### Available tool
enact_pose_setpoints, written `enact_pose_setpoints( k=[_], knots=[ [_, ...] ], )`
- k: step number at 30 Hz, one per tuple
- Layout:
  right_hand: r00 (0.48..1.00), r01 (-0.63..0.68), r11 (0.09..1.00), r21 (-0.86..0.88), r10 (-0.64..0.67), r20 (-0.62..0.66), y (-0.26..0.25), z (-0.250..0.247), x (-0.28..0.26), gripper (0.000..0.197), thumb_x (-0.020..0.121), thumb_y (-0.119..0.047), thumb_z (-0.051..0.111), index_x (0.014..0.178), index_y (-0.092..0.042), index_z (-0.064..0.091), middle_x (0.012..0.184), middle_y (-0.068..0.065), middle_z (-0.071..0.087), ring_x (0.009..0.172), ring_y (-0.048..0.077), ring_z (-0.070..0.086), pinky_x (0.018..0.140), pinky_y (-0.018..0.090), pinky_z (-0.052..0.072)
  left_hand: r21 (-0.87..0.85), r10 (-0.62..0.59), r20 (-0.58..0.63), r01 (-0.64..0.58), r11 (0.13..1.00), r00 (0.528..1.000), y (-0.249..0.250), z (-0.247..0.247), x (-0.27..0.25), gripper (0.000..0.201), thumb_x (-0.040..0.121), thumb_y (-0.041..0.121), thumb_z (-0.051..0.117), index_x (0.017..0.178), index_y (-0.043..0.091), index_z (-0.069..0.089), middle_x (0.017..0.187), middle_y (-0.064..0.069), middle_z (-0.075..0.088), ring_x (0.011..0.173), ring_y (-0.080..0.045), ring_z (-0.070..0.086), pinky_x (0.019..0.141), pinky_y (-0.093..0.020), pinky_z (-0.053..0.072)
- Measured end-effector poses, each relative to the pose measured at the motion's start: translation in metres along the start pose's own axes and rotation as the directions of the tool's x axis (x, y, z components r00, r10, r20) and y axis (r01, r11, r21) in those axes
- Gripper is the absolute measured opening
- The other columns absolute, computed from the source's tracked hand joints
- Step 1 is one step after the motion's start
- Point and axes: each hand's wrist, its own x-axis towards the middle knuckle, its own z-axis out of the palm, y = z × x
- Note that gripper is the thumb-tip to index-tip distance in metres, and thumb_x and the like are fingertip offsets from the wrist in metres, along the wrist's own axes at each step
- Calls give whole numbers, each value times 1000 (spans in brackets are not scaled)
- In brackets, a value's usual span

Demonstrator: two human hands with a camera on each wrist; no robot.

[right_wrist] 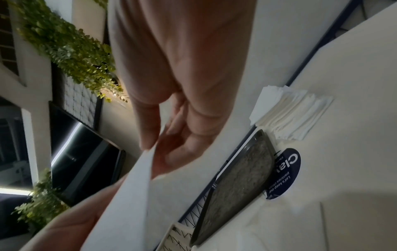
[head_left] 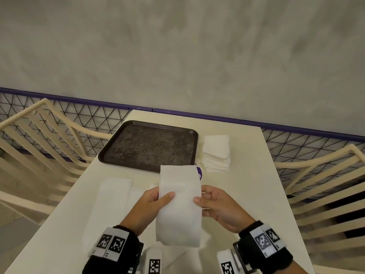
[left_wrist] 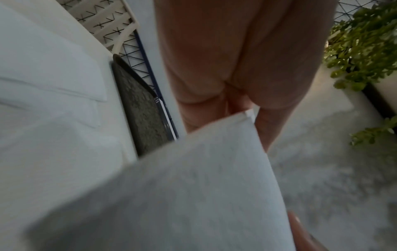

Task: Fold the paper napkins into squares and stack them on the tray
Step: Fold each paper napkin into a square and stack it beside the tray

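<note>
Napkin [head_left: 178, 202] pinched mid-air between left hand [head_left: 152, 204] and right hand [head_left: 219, 206], above worktop [head_left: 246, 194]. Risk: limp paper sagging, edges misaligned, crooked fold. Tray [head_left: 150, 145] bare.

Trays: one [head_left: 148, 147], dark and speckled.
Napkins held up: one [head_left: 178, 206], a long white strip.
Napkin stacks: one [head_left: 216, 153], right of the tray (sheets too fine to count).
Flat napkins on the table: at least two [head_left: 114, 192], pale and hard to separate.
Hands: two, left [head_left: 152, 202] and right [head_left: 219, 206].
Round blue stickers: one [right_wrist: 281, 173].
Chairs: two, one [head_left: 39, 135] on each side.
</note>
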Motion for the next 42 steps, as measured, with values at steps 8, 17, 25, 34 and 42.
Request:
enact_pose_setpoints(
  k=[8, 17, 25, 34, 42],
  knots=[
    [991, 115, 993, -30, -117, -60, -2, 2, -2, 23, 88, 3, 55, 108, 0, 65, 104, 13, 71, 93, 21, 67, 84, 30, 53, -55, 67, 118, -61, 997, 991, 6, -7, -7, 24, 88, 13, 59, 111, 14, 63, 109, -3, 70, 102, -18, 65, 83, -25, 54],
    [949, 296, 932, -209, -311, -45, -9, -1, -4, 45, 86, 13, 50, 62, -19, 71, 99, -1, 71, 100, 17, 65, 85, 23, 49, 9, 189, 82, -190, 982, 979, 14, -5, -11, 37, 88, -16, 37, 70, 4, 62, 82, 6, 69, 76, -12, 65, 62, -21, 50],
    [936, 327, 901, -285, -350, -34, -9, 1, -2, 54, 87, 14, 45, 51, -23, 61, 98, -4, 72, 99, 14, 64, 82, 22, 47, -193, 72, 52, -61, 979, 996, 27, -8, -11, 22, 85, 18, 48, 103, 11, 57, 85, -3, 70, 77, -13, 65, 69, -22, 49],
    [921, 368, 845, -388, -390, 23, -15, 4, -6, 55, 87, 17, 43, 52, -23, 59, 100, -6, 72, 99, 9, 64, 83, 17, 46, 349, 102, 162, -154, 924, 981, 34, -1, -1, 25, 89, 34, 58, 81, 13, 69, 68, 7, 65, 65, -2, 56, 66, -18, 42],
    [947, 320, 894, -314, -302, 106, -25, -4, -13, 39, 76, -16, 63, 115, -17, 58, 113, 1, 67, 108, 17, 59, 91, 26, 48, 561, 408, 171, -429, 708, 897, 23, -2, -1, 18, 80, 47, 63, 74, 30, 65, 75, 14, 66, 73, -6, 58, 64, -13, 41]
  ],
)
